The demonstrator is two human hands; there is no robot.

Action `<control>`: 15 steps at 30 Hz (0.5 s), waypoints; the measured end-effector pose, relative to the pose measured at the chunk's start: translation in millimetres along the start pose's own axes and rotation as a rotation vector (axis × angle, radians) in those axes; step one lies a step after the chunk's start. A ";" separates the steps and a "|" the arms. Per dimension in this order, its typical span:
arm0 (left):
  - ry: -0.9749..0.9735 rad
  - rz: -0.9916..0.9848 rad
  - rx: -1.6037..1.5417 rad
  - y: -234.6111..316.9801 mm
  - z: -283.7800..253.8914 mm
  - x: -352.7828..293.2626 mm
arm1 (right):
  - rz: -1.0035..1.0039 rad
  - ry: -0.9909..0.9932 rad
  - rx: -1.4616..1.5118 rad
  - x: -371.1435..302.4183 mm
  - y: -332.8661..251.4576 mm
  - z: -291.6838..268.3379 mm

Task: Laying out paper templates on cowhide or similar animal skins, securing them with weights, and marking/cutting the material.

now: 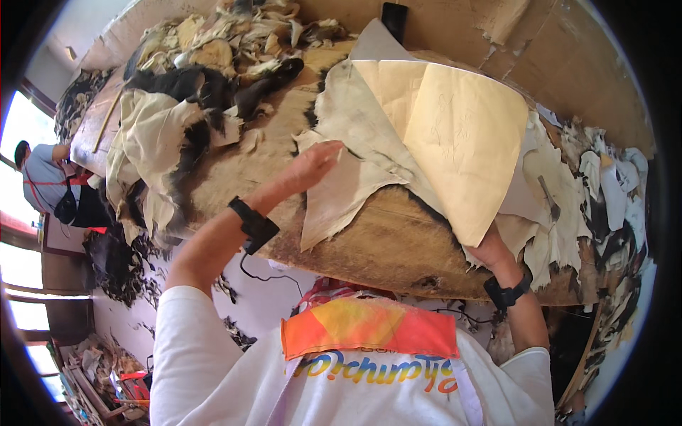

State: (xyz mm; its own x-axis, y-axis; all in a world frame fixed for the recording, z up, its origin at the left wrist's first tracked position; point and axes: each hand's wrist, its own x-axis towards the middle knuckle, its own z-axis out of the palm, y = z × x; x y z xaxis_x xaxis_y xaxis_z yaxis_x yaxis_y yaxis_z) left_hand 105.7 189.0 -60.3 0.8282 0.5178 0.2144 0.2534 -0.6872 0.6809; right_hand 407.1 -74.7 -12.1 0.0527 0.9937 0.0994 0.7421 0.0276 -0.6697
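Observation:
A large stiff tan paper sheet (462,128), creased and shaped like a pattern piece, lies tilted over pale hides on the table. Its lower tip rests at my right hand (492,250), whose fingers are partly hidden and appear to grip the sheet there. Beneath and left of the sheet spreads a whitish hide (348,106) with dark hair along its edges. Over a ragged lower flap of pale hide (337,195) is my left hand (320,163), closed with its fingers pressed together. What it pinches, if anything, is too small to make out.
The worn brown table (398,234) carries piled hide scraps (213,50) at the far left and a draped black-and-white hide (156,135). A dark-handled tool (548,197) lies on hides at right. Another person (50,177) stands at the far left.

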 end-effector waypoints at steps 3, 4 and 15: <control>0.021 -0.241 -0.127 -5.1 -23.8 -13.6 | -0.135 -0.012 -0.215 -3.8 -8.7 17.1; 0.024 -0.239 -0.133 -9.0 -27.7 -17.9 | -0.134 -0.015 -0.221 -2.7 -8.7 19.7; 0.069 -0.377 -0.094 -21.7 -34.3 -41.9 | -0.142 -0.184 -0.437 89.4 -84.6 58.7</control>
State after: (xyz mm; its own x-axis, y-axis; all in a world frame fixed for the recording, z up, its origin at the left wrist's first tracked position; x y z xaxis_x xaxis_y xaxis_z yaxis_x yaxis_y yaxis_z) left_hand 48.3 199.7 -60.0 0.6495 0.7601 -0.0184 0.4836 -0.3943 0.7815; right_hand 309.7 18.2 10.2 -0.1583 0.9874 0.0095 0.9463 0.1544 -0.2841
